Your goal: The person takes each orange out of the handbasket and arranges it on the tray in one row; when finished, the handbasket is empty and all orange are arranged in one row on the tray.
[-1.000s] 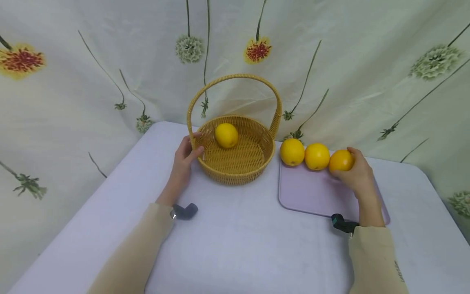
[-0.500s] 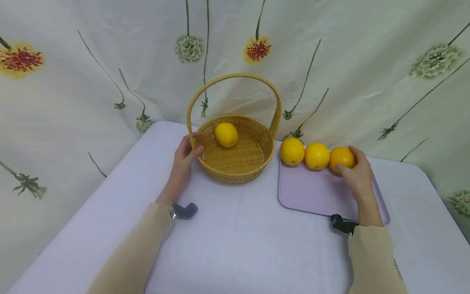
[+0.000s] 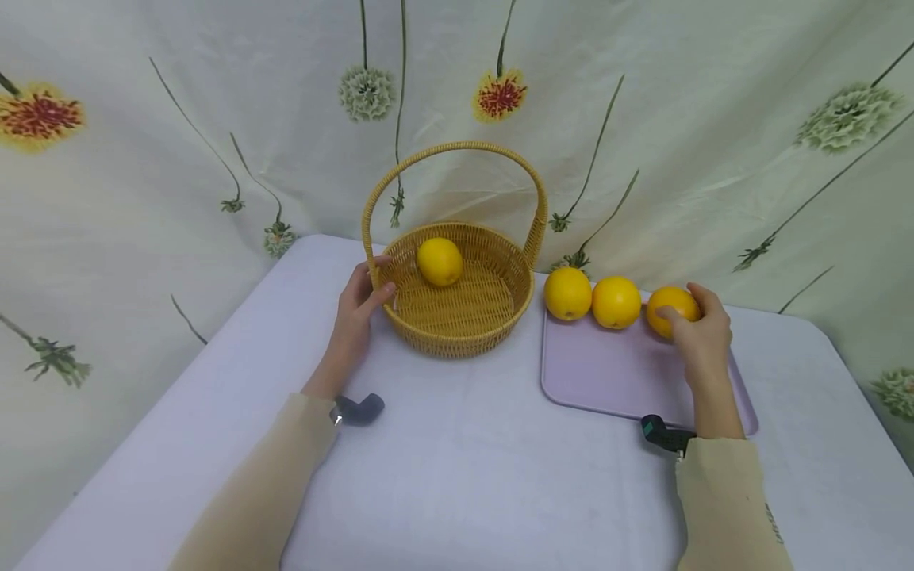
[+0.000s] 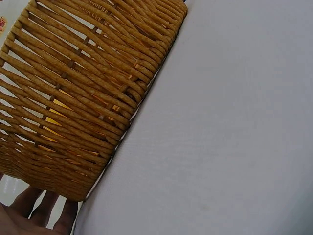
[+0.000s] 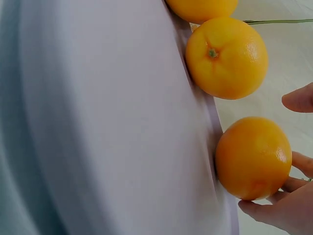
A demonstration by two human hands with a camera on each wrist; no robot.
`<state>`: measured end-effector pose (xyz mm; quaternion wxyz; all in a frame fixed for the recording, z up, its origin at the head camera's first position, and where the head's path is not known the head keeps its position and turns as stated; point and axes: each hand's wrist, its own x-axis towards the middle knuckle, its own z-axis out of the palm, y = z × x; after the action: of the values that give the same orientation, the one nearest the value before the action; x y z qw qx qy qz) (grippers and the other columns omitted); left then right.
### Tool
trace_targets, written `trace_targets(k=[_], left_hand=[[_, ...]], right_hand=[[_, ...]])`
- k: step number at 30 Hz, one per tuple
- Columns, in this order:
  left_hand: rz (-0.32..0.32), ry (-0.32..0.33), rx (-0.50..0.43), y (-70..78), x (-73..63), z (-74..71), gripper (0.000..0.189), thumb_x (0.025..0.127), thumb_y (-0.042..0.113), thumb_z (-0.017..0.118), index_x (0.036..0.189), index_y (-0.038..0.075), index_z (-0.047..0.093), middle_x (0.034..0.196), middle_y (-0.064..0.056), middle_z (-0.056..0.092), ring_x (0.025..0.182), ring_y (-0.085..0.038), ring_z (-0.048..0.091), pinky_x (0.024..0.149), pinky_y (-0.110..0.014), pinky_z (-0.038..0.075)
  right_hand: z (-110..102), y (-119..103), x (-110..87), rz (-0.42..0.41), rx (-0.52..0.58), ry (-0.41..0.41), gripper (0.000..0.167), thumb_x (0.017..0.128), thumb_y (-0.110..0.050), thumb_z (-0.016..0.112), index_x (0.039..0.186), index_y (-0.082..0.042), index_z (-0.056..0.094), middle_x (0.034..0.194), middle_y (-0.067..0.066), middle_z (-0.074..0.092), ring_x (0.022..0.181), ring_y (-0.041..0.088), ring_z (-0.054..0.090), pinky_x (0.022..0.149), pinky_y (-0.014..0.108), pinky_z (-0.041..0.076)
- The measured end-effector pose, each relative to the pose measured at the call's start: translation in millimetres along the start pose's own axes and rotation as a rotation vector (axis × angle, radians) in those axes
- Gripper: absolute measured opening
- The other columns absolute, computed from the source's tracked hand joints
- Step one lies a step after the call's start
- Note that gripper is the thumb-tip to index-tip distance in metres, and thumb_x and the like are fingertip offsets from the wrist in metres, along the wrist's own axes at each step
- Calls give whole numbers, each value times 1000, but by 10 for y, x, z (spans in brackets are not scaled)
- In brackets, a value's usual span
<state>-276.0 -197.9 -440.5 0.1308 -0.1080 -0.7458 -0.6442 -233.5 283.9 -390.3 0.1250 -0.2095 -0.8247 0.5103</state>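
Observation:
My left hand (image 3: pixel 353 313) grips the left side of a wicker basket (image 3: pixel 457 347) at the handle's foot, thumb over the rim. In the left wrist view its fingers (image 4: pixel 44 208) show at the basket's edge. One orange (image 3: pixel 439 262) lies inside the basket. On the right, my right hand (image 3: pixel 703 341) is spread around the rightmost orange (image 3: pixel 670 296) on a lilac tray (image 3: pixel 600 373). In the right wrist view, fingertips are at that orange's side, while the thumb (image 5: pixel 299 99) stands apart from it.
Two more oranges, a left one (image 3: pixel 567 293) and a middle one (image 3: pixel 616 302), sit along the tray's back edge. A flowered curtain (image 3: pixel 286 95) hangs behind the white-covered table (image 3: pixel 464 460). The basket's tall handle (image 3: pixel 460 145) arches above it.
The rightmost orange has shifted slightly right, opening a gap from the middle one. My right hand has moved right, its thumb rising from the orange's lower front. The left hand stays put.

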Motion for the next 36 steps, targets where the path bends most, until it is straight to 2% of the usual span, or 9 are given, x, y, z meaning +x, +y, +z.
trace_targets(k=[3,8,16,22,27,30,36], left_hand=[[4,1,9,-1,3,-2,47,106,21,57,152,11,50,162,0,48,154,-21,40,129,-50,26],[4,-1,5,2,1,2,48,105,25,58,151,12,50,162,0,49,154,-20,40,130,-49,26],[-4,5,5,8,-4,7,47,106,21,58,152,13,50,163,2,48,154,-21,39,130,-50,26],[4,5,-17,-19,8,0,48,105,25,59,151,12,51,162,1,49,154,-19,39,130,-49,25],[8,5,-13,-30,2,-6,50,105,29,61,150,11,51,162,1,49,153,-19,40,130,-48,25],[5,3,-4,-16,-6,-1,51,105,30,60,151,11,50,163,0,48,154,-20,39,130,-50,25],[4,2,-5,4,-3,1,50,105,22,58,153,11,49,164,-3,47,155,-24,39,130,-52,25]], right_hand=[[-11,9,5,19,-16,21,74,101,-25,63,167,-16,31,171,9,34,150,32,38,127,47,33],[-23,81,33,-3,-29,18,76,101,-22,67,167,-13,29,171,14,33,152,37,37,127,52,32],[19,109,42,-9,-38,-40,76,103,-29,64,166,-8,27,169,21,33,152,40,40,124,53,37],[19,89,37,28,-14,-46,81,103,-35,64,168,-10,23,173,16,27,156,36,34,127,50,32],[12,62,27,35,-22,-18,81,102,-40,64,168,-11,25,173,16,28,158,36,30,128,50,30],[3,39,15,27,-19,6,81,102,-42,64,167,-11,27,172,16,30,159,35,29,129,51,29],[-5,-36,-28,-36,-32,55,78,100,-42,67,165,-15,34,171,10,34,158,30,31,129,49,30]])
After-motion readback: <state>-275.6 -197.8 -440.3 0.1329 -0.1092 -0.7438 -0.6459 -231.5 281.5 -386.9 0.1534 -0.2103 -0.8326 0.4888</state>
